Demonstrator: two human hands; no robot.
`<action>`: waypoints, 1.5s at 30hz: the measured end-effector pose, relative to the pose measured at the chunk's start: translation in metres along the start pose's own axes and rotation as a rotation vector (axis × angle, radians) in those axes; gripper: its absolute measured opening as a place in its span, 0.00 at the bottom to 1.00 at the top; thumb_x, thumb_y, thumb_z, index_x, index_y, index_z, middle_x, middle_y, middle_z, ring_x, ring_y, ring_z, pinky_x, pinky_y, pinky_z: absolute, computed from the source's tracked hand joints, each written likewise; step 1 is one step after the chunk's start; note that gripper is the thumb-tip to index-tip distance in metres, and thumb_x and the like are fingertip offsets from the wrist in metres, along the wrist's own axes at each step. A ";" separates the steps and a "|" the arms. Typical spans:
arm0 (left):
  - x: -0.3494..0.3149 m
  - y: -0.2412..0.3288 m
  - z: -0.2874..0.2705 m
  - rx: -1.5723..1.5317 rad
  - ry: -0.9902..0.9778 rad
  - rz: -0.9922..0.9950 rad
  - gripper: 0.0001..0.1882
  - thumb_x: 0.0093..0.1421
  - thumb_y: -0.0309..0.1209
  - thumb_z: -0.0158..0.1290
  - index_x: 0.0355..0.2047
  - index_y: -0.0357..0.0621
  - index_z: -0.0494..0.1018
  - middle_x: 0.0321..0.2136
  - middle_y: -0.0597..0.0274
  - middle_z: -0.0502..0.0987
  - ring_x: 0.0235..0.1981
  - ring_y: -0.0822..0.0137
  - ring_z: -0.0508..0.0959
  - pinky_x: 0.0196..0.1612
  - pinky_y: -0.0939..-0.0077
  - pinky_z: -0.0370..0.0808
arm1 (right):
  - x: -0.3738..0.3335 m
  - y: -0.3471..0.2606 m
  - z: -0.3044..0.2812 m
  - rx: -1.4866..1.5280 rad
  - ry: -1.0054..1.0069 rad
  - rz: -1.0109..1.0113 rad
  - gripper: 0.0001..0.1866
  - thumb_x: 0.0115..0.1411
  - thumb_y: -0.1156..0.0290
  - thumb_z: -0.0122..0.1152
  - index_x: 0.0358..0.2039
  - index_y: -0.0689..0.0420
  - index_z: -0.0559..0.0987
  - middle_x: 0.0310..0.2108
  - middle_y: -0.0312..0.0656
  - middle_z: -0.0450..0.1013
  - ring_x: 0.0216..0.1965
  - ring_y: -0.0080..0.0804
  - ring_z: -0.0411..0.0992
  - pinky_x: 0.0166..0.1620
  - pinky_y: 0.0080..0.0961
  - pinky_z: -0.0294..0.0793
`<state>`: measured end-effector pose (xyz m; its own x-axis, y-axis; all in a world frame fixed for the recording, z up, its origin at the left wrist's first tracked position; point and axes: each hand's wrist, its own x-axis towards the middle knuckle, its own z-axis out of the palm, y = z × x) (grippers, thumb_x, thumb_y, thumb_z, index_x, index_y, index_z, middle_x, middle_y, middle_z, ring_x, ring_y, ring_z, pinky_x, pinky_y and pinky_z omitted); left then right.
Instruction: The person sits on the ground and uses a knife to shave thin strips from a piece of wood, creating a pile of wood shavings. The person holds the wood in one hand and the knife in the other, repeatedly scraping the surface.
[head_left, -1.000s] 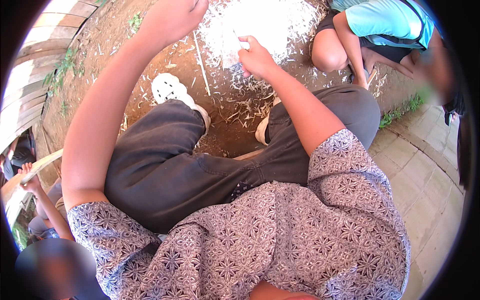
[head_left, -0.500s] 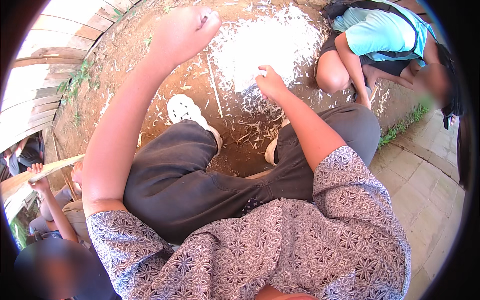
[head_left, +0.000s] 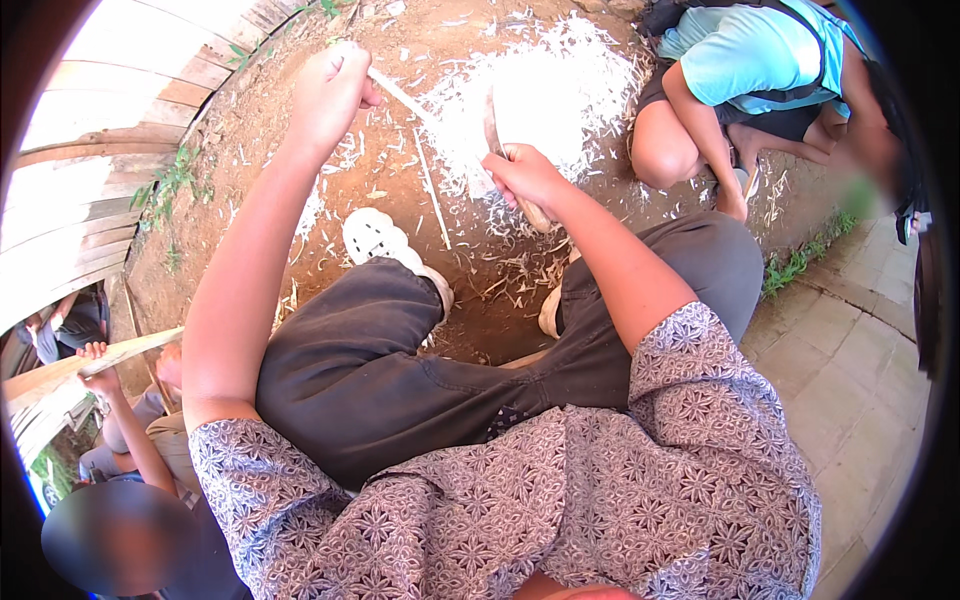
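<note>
My right hand (head_left: 524,176) is closed around a knife (head_left: 490,122). Its narrow, slightly curved blade points up and away, and the wooden handle end (head_left: 536,214) sticks out below my fist. Farther out to the left, my left hand (head_left: 335,88) grips a thin pale strip of wood (head_left: 400,97). That strip slants down to the right toward a bright heap of white shavings (head_left: 565,100); its far end is lost in the glare. The knife and the strip are apart.
Another thin strip (head_left: 432,190) lies on the dirt between my hands. My white shoe (head_left: 370,236) is below it. A person in a turquoise shirt (head_left: 750,55) crouches at the right. At lower left, another person holds a wooden plank (head_left: 100,362). Board wall (head_left: 90,130) stands left.
My left hand has come lower and to the left, and the strip in it now shows. The right hand has turned and shifted slightly left, bringing the knife into sight.
</note>
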<state>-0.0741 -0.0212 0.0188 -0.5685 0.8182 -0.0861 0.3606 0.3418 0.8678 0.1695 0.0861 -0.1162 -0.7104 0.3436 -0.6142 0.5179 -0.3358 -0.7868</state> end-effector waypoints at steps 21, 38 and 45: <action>-0.010 0.002 0.031 0.635 -0.112 0.358 0.14 0.72 0.40 0.49 0.40 0.40 0.73 0.26 0.47 0.80 0.29 0.46 0.81 0.34 0.55 0.74 | 0.007 0.014 -0.005 -0.170 0.220 -0.031 0.17 0.70 0.63 0.51 0.48 0.64 0.77 0.26 0.43 0.75 0.21 0.29 0.72 0.28 0.32 0.74; -0.010 0.013 0.029 0.840 -0.059 0.415 0.26 0.71 0.51 0.50 0.27 0.39 0.74 0.21 0.46 0.78 0.25 0.43 0.78 0.30 0.51 0.73 | -0.026 -0.027 0.019 -0.033 0.176 -0.201 0.24 0.70 0.70 0.48 0.66 0.55 0.66 0.30 0.41 0.75 0.24 0.23 0.71 0.26 0.26 0.73; -0.013 0.022 0.034 0.797 -0.056 0.423 0.29 0.71 0.52 0.50 0.24 0.37 0.75 0.19 0.44 0.76 0.24 0.43 0.78 0.30 0.50 0.73 | -0.034 -0.035 0.028 -0.051 0.245 -0.356 0.17 0.71 0.68 0.52 0.59 0.54 0.71 0.22 0.39 0.73 0.23 0.25 0.72 0.31 0.31 0.72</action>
<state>-0.0338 -0.0086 0.0228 -0.2431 0.9624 0.1216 0.9484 0.2095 0.2379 0.1620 0.0613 -0.0658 -0.7180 0.6303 -0.2952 0.2878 -0.1172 -0.9505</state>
